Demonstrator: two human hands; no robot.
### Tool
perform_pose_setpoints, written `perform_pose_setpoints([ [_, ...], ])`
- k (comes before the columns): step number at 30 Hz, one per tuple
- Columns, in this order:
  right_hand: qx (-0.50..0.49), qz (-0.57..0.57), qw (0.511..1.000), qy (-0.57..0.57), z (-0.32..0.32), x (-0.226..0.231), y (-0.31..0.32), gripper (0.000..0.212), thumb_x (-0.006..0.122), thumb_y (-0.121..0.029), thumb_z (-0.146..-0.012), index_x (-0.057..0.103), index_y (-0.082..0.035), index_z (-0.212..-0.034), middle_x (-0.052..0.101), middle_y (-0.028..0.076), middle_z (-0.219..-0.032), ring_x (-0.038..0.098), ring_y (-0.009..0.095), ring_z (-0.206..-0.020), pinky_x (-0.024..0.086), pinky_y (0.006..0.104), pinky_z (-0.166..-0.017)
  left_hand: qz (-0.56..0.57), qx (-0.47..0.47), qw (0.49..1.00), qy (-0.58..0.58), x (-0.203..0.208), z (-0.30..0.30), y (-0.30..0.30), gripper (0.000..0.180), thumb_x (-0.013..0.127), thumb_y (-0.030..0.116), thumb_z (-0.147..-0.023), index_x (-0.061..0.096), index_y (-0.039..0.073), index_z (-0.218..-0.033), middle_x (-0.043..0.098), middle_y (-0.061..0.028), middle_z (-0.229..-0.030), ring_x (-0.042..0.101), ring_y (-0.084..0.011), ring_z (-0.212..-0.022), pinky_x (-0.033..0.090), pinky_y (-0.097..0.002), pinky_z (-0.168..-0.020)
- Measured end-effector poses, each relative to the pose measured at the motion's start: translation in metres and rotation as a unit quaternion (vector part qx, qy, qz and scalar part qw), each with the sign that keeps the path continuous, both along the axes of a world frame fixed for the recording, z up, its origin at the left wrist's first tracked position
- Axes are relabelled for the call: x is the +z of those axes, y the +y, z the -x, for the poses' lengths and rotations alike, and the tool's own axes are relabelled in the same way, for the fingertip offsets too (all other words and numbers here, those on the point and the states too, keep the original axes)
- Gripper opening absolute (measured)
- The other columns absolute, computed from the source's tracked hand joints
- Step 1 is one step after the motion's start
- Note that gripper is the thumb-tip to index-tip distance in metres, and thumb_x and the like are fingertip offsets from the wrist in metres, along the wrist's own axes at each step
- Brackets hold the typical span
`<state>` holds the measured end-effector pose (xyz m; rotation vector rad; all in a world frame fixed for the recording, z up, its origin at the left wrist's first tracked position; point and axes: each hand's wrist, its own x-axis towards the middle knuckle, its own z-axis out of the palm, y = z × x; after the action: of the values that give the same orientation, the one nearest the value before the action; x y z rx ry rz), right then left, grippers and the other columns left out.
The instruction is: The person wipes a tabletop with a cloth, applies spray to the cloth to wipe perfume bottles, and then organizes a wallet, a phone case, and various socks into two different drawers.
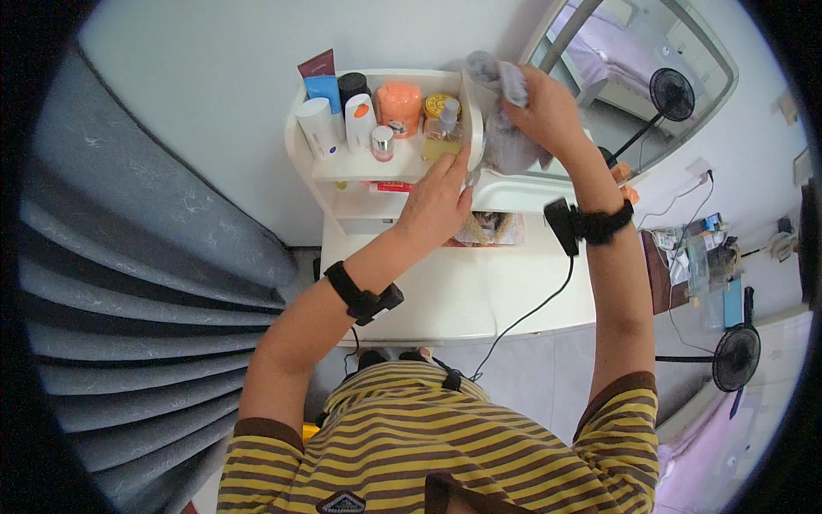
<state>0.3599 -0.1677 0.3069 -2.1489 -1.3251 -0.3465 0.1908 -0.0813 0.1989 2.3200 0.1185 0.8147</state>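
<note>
My right hand grips a grey cloth, pressed close to the right side of a white shelf unit. Part of the cloth bunches above the fingers, and the rest hangs below, slightly blurred. My left hand is at the front right corner of the same shelf, holding nothing that I can see. Its index finger stretches up along the side panel and the thumb stands apart. Just behind that finger is a clear bottle with yellowish liquid and a spray top.
White bottles, tubes, a small jar, an orange pack and a yellow-lidded tub crowd the shelf. A mirror leans at right above the white tabletop. Dark curtain hangs left; a black cable crosses.
</note>
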Motion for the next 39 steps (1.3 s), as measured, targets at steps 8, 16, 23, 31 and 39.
perform_pose_setpoints([
  [8,0.005,0.272,0.947,-0.172,-0.015,0.019,0.048,0.024,0.060,-0.011,-0.067,0.061,-0.007,-0.091,0.062,0.013,-0.092,0.058,0.034,-0.086,0.048,0.0406,-0.073,-0.018,0.010,0.999,0.036,0.000,0.001,-0.001,0.058,0.054,0.003,-0.079,0.030,-0.004,-0.131,0.050,-0.0132,-0.096,0.056,-0.0247,-0.074,0.047,-0.0341,-0.068],
  [16,0.211,0.117,0.937,-0.251,-0.030,0.026,0.094,0.032,0.062,-0.003,-0.062,0.064,-0.010,-0.093,0.064,0.007,-0.094,0.060,0.032,-0.083,0.049,0.0385,-0.072,-0.017,-0.011,0.999,0.038,-0.004,0.001,-0.003,0.062,0.055,0.003,-0.078,0.027,-0.003,-0.133,0.049,-0.0143,-0.099,0.057,-0.0268,-0.074,0.048,-0.0363,-0.067],
  [23,0.119,0.379,0.874,-0.281,-0.008,0.043,0.108,0.027,0.062,-0.006,-0.064,0.065,-0.011,-0.090,0.064,0.014,-0.082,0.061,0.032,-0.081,0.050,0.0404,-0.070,-0.028,0.002,0.999,0.037,-0.007,0.011,0.001,0.065,0.054,0.004,-0.079,0.023,-0.002,-0.135,0.048,-0.0155,-0.103,0.056,-0.0287,-0.084,0.048,-0.0374,-0.069],
  [31,-0.111,0.373,0.885,-0.257,0.021,0.108,0.029,0.020,0.067,-0.019,-0.065,0.066,-0.002,-0.076,0.063,0.018,-0.076,0.063,0.031,-0.073,0.050,0.0383,-0.065,0.012,-0.057,0.998,-0.039,-0.006,0.088,0.045,0.037,0.060,0.004,-0.078,0.053,0.002,-0.114,0.057,-0.0116,-0.095,0.060,-0.0228,-0.077,0.050,-0.0324,-0.067],
  [39,0.273,0.153,0.942,-0.117,0.206,0.030,0.047,0.052,0.070,-0.006,-0.055,0.059,-0.009,-0.106,0.059,0.008,-0.102,0.059,0.026,-0.092,0.050,0.0347,-0.074,0.306,0.173,0.921,-0.168,-0.009,0.141,0.143,0.022,0.052,0.015,-0.087,0.058,0.004,-0.106,0.060,-0.0060,-0.091,0.055,-0.0123,-0.078,0.045,-0.0245,-0.066],
])
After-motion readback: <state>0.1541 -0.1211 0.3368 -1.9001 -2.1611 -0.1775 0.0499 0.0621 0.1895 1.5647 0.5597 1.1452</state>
